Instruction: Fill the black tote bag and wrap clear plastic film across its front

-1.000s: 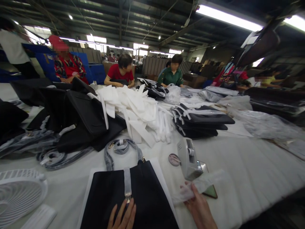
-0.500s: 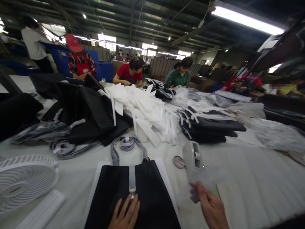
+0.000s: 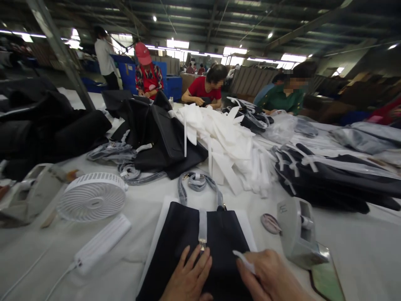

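Left hand flat on black bag; right hand pinches clear tape.

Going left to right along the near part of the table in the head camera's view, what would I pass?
Grey tape dispenser → white fan → white power strip → black bag → left hand → right hand → second tape dispenser.

Dim hall, bright ceiling strip lights, soft shadows, wide-angle bending at edges, blurred right side
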`<state>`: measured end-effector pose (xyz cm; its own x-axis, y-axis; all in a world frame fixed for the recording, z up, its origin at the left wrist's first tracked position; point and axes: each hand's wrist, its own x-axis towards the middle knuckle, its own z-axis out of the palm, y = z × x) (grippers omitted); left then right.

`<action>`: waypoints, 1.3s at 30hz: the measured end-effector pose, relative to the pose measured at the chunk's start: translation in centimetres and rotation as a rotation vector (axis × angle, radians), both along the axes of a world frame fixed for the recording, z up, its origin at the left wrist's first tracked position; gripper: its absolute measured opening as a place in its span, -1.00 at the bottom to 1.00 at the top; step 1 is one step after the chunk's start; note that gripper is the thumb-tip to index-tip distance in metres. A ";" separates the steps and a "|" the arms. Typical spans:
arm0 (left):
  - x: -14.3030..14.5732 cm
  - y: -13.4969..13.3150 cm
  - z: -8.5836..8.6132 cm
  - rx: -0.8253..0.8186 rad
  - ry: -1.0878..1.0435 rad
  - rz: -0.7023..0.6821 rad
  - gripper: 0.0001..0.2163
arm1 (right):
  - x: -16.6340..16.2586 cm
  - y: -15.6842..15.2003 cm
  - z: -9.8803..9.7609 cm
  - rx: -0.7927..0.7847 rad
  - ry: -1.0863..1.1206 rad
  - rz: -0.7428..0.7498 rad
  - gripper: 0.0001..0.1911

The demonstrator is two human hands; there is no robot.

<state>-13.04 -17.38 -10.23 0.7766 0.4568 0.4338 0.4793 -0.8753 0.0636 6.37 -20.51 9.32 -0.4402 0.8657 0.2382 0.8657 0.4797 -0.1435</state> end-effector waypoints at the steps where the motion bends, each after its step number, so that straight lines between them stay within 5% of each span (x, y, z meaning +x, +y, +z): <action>1: -0.1 0.1 0.0 0.000 0.005 -0.001 -0.30 | -0.8 0.4 -0.8 -0.032 0.005 0.063 -0.65; 5: -0.5 0.3 0.1 -0.004 0.013 0.001 -0.36 | -3.4 1.5 -5.5 -0.109 0.079 0.204 -0.62; 10: -0.6 0.6 0.4 -0.016 -0.013 0.002 -0.44 | -4.1 1.9 -12.6 0.100 0.219 0.154 -0.62; 14: -1.2 0.8 1.3 -0.128 -0.129 -0.044 -0.59 | -3.6 2.0 -15.6 0.184 0.259 0.137 -0.61; 19: -2.3 0.0 1.3 -0.493 -0.586 0.115 -0.73 | -3.2 2.2 -15.6 0.239 0.241 0.123 -0.66; 24: -2.4 -0.4 0.9 -0.851 -0.640 0.215 -0.56 | -3.5 2.5 -15.6 0.230 0.238 0.071 -0.71; 30: -1.5 0.5 2.4 -1.450 -0.783 0.382 -0.55 | -3.6 2.2 -15.9 -0.017 0.315 0.096 -0.76; 35: 0.1 0.6 2.1 -1.395 -0.802 0.552 -0.69 | -3.4 2.1 -15.1 -0.016 0.387 0.210 -0.90; 39: 0.7 0.5 1.3 -1.386 -0.841 0.630 -0.67 | -3.7 2.6 -15.3 0.015 0.460 0.124 -0.82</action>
